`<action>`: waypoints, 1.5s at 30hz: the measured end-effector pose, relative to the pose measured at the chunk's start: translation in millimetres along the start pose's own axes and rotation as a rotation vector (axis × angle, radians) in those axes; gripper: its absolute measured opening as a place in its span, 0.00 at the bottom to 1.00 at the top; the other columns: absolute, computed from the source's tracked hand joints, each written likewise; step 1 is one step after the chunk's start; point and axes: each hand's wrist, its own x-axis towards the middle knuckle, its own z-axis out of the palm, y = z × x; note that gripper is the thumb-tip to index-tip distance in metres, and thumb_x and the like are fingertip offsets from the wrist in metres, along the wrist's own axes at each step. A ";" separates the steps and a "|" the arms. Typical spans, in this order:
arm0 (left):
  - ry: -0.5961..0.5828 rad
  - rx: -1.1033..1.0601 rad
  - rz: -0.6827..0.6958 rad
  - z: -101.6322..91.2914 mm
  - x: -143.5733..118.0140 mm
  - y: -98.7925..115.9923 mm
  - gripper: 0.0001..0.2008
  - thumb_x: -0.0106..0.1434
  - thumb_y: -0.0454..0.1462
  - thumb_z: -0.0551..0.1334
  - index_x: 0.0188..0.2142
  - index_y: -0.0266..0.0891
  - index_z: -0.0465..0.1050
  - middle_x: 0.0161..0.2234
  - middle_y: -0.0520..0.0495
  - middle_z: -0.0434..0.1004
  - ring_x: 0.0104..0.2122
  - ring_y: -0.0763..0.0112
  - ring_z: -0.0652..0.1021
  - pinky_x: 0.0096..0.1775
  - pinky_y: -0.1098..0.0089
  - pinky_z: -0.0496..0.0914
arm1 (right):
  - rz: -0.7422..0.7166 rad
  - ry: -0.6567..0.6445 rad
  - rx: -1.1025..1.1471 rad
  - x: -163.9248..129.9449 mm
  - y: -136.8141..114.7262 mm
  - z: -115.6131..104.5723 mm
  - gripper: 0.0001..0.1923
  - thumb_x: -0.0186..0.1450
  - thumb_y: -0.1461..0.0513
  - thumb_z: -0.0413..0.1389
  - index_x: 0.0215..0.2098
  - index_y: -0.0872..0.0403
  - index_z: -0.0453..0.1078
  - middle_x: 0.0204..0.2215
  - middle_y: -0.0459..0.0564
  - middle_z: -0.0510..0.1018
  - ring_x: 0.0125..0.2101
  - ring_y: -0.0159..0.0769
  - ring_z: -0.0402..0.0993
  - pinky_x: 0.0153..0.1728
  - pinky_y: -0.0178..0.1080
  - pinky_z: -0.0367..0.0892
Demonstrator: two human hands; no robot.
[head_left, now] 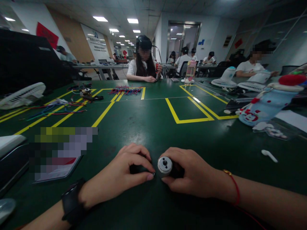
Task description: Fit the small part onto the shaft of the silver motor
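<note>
While my right hand [192,174] grips the small motor [165,166], my left hand [122,175] at nine o'clock pinches a tiny part I must align with its face.

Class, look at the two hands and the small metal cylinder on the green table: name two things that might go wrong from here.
1. The right hand holds the round motor only at its back; the smooth part might slip and roll across the table.
2. The left hand pinches something too small to make out at its fingertips; if dropped, it may be hard to spot on the dark surface.
</note>
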 end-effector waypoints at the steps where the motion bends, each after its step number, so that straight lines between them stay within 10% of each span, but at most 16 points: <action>1: 0.037 -0.051 -0.007 -0.3 0.5 2.4 0.04 0.62 0.41 0.64 0.35 0.48 0.79 0.42 0.50 0.72 0.44 0.63 0.72 0.48 0.63 0.64 | 0.000 -0.002 -0.001 0.2 -0.1 -0.1 0.16 0.57 0.62 0.60 0.44 0.54 0.69 0.38 0.48 0.75 0.33 0.34 0.69 0.32 0.35 0.62; 8: 0.285 -0.126 0.002 0.7 4.4 29.5 0.04 0.63 0.39 0.63 0.36 0.49 0.78 0.39 0.51 0.71 0.39 0.65 0.74 0.42 0.68 0.67 | -0.011 -0.023 -0.028 2.0 -1.1 1.4 0.13 0.59 0.60 0.59 0.42 0.54 0.68 0.36 0.47 0.74 0.32 0.33 0.68 0.31 0.34 0.61; 18: 0.256 -0.028 0.020 5.3 3.5 42.9 0.07 0.63 0.37 0.60 0.38 0.47 0.77 0.38 0.49 0.72 0.38 0.64 0.73 0.39 0.67 0.68 | -0.014 -0.030 -0.058 2.7 0.6 3.2 0.11 0.58 0.60 0.60 0.38 0.54 0.68 0.33 0.45 0.72 0.30 0.32 0.66 0.28 0.34 0.58; 27: 0.451 -0.553 -0.372 -3.0 5.9 -12.7 0.09 0.63 0.44 0.62 0.36 0.41 0.76 0.23 0.55 0.64 0.23 0.75 0.65 0.24 0.77 0.59 | -0.005 -0.028 -0.006 1.4 -0.5 -1.1 0.16 0.58 0.61 0.60 0.45 0.53 0.68 0.39 0.46 0.75 0.36 0.34 0.70 0.36 0.35 0.63; 33: 0.561 -0.984 -0.396 -5.8 8.6 -28.4 0.07 0.62 0.38 0.63 0.34 0.36 0.75 0.24 0.55 0.62 0.21 0.80 0.61 0.24 0.79 0.60 | 0.001 -0.027 0.008 1.6 0.5 -1.5 0.16 0.59 0.60 0.60 0.45 0.53 0.68 0.39 0.46 0.75 0.36 0.34 0.70 0.36 0.35 0.63; 40: 0.493 -0.766 -0.379 -4.3 6.2 -23.7 0.09 0.65 0.42 0.61 0.37 0.38 0.73 0.24 0.55 0.61 0.22 0.78 0.62 0.25 0.77 0.59 | -0.002 -0.025 0.016 0.3 0.5 -1.2 0.17 0.58 0.61 0.61 0.45 0.53 0.68 0.40 0.46 0.75 0.37 0.34 0.70 0.36 0.35 0.63; 45: 0.360 -0.180 -0.054 1.4 0.6 1.5 0.11 0.63 0.38 0.64 0.46 0.47 0.71 0.39 0.50 0.67 0.34 0.71 0.70 0.37 0.69 0.65 | 0.011 -0.021 -0.001 -0.1 0.2 0.4 0.17 0.58 0.60 0.61 0.45 0.53 0.68 0.38 0.46 0.75 0.35 0.33 0.69 0.34 0.35 0.62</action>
